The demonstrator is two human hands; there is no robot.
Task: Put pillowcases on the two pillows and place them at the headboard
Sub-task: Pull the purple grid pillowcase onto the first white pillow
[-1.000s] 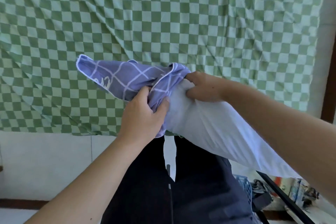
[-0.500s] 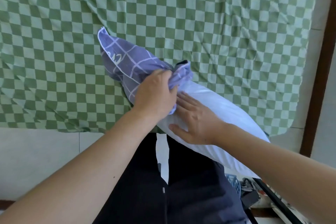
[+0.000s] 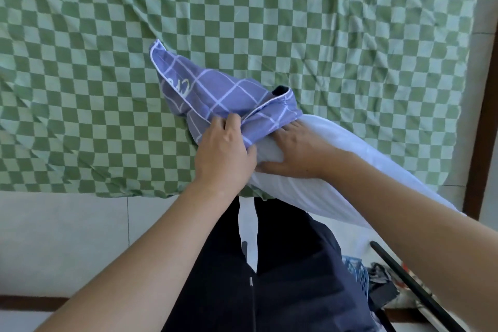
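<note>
A bed (image 3: pixel 80 35) covered in a green and pale checked sheet (image 3: pixel 323 21) fills the upper part of the view, its near edge hanging just above a pale tiled floor (image 3: pixel 67 237). A brown wooden strip (image 3: pixel 482 129) runs down the right side beside the bed. The person stands at the bed's near edge in dark trousers (image 3: pixel 283 277), both bare forearms reaching forward. Held over the sheet is a long white pillow (image 3: pixel 363 167), lying at a slant from the lower right up toward the middle of the view. Its upper end is inside a purple pillowcase (image 3: pixel 215 94) with a white grid pattern and white piping; the rest of the pillow is bare. The far part of the pillowcase is limp and rises to a point toward the upper left. The left hand (image 3: pixel 223 153) grips the bunched edge of the pillowcase's opening, fingers curled round the cloth. The right hand (image 3: pixel 299 153) lies flat on the pillow just beside the left hand, thumb spread along the pillow's near side and fingertips tucked under the rim of the pillowcase, with the fingers fairly straight rather than closed. At the lower right, a blue plastic basket (image 3: pixel 358 275) and a dark bar (image 3: pixel 420 291) lie near the trousers among some cluttered items too small to make out.
</note>
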